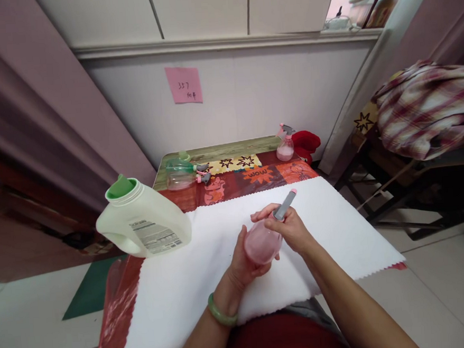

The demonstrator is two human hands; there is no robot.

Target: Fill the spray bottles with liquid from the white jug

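A pink spray bottle with a grey spray head is tilted over the white cloth. My left hand, with a green bangle at the wrist, wraps round the bottle's body from below and the left. The fingers of my right hand close round the neck and spray head at its upper right end. Part of the bottle is hidden behind my fingers. Left of my hands stands a large pale green jug with its mouth uncovered and something green in the opening.
At the table's back right stands another pink spray bottle, beside a red soft item. Clear and green spray bottles lie at the back left. A pink paper note is stuck on the wall. Plaid cloth hangs at the right.
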